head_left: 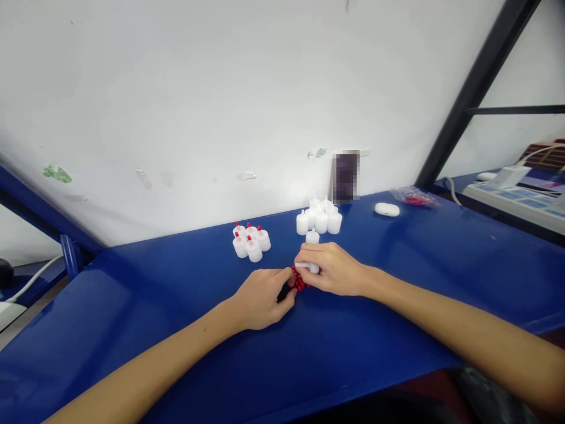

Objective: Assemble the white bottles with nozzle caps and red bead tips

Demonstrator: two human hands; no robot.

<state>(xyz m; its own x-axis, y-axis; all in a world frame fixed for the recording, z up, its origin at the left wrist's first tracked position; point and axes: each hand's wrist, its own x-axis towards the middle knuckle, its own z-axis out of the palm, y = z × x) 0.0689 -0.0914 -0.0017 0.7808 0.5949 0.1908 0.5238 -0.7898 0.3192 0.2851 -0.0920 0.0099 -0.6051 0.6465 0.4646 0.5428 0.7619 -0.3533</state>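
Observation:
My right hand (333, 268) is closed round a small white dropper bottle (313, 268), tipped on its side with its nozzle pointing left. Below that nozzle lies a cluster of small red caps (300, 281). My left hand (262, 299) curls at the left edge of the caps, thumb and fingers bent round a dark patch; what its fingertips pinch, if anything, is hidden. Just behind my right hand one uncapped white bottle (312, 235) stands upright. Several more uncapped bottles (321, 222) are grouped farther back. To the left stand several white bottles with red caps (253, 249).
Everything rests on a blue table (176, 294) against a white wall (198, 106). A dark pixelated rectangle (346, 176) leans there. Right of it are a white oval case (387, 209) and a clear bag with red pieces (415, 198). A black post (470, 94) rises at the right.

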